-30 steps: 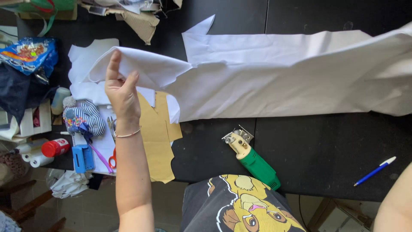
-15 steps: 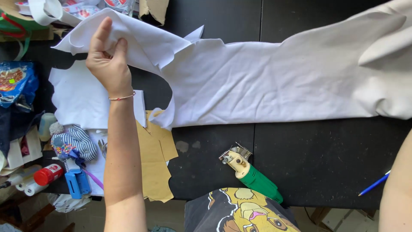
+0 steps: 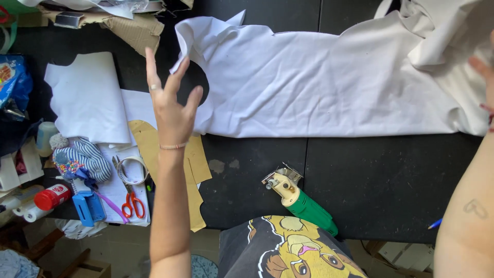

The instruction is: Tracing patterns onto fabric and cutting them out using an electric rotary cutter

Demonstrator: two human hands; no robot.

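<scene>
Above: white fabric [image 3: 329, 82] spread flat on black surface [image 3: 360, 180]; left hand [image 3: 172, 105] splayed, empty; right hand [image 3: 483, 77] grip indiscernible; smoothing unfinished.

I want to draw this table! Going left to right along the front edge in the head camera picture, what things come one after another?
Red-capped bottle → blue tool → orange-handled scissors → tan paper pattern → green and cream cutting tool → blue pen.
</scene>
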